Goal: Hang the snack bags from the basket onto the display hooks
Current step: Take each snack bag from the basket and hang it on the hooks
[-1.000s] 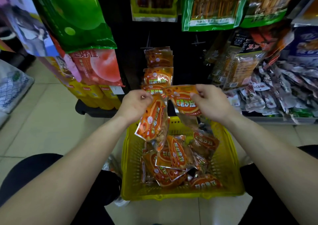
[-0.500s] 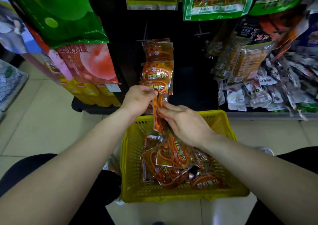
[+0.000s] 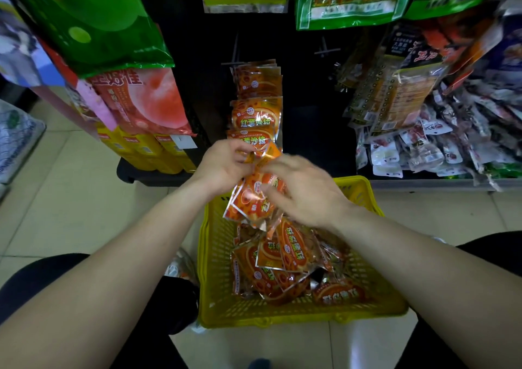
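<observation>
Left hand (image 3: pixel 226 165): grip closed; fingers curled round the top edge of the held bags (image 3: pixel 251 202), a small bunch of flat, glossy foil pouches, orange with silver crimped rims, hanging tilted over the far left corner of the basket (image 3: pixel 214 258).

Right hand (image 3: pixel 308 193): blurred; fingers lie across the upper part of the same bunch, thumb against its face; whether this grip is closed on it cannot be told.

Basket: yellow plastic, rectangular, walls of slotted lattice; it stands on the floor (image 3: pixel 70 205) between the person's dark-clad knees. Inside, loose bags (image 3: pixel 291 253) of the same kind lie heaped and overlapping, some face up, some on edge; the foil is creased and catches the light.

Hung bags (image 3: pixel 257 109): same orange print, stacked in an overlapping column just beyond the hands. Hooks (image 3: pixel 324 49): thin grey wire pegs jutting from a dark back panel.

Floor: pale square tiles, smooth, slight sheen, darker grout lines.

Room: a shop display. Upper left, a large glossy green bag (image 3: pixel 84 15); beneath it a pink bag (image 3: pixel 149 100) printed with a peach; below that, yellow boxes (image 3: pixel 135 148) on a dark base. To the right, small clear and white packets (image 3: pixel 423 148) lie heaped on a grey shelf (image 3: pixel 423 183).
</observation>
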